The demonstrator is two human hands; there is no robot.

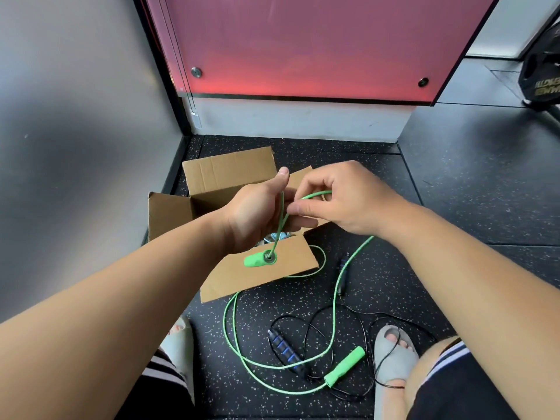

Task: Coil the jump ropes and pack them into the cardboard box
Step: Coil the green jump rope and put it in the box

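My left hand holds the green jump rope over the open cardboard box; one green handle dangles just below it. My right hand pinches the green cord beside the left thumb. The rest of the green cord loops over the floor to the second green handle. A black jump rope lies on the floor, with a black and blue handle and a thin black cord. Something pale blue shows inside the box.
The speckled black rubber floor runs right. A grey wall stands left and a red panel behind the box. My feet in grey slippers flank the ropes. A black weight plate stands at the far right.
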